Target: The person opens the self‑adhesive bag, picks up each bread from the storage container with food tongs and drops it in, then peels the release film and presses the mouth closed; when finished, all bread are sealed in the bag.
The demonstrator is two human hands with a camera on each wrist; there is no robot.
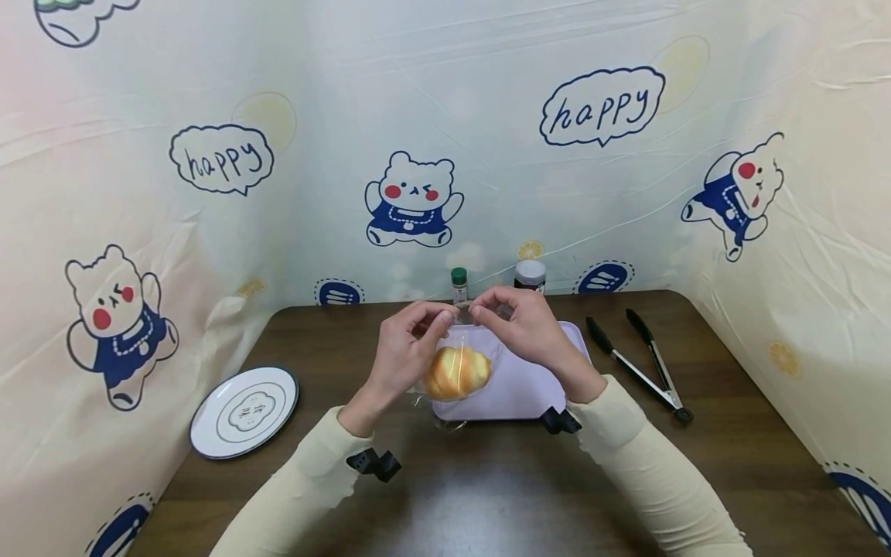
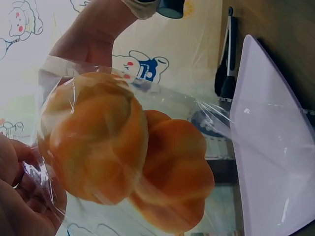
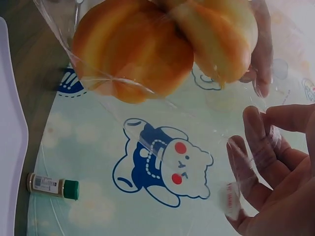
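Note:
A clear plastic bag with two golden-brown bread rolls in it hangs between the hands, above the tray. In the left wrist view the rolls fill the middle, one overlapping the other. My left hand pinches the bag's upper edge on the left. On the right, my right hand pinches the same edge between thumb and fingertips, close to the left fingers. A small patch of red print shows by the right fingers in the right wrist view.
Under the bag lies a light purple tray. A white plate with a dark rim sits at left, and black-handled tongs lie spread at right. Behind stand a green-capped shaker bottle and a white-lidded jar, before a printed cloth.

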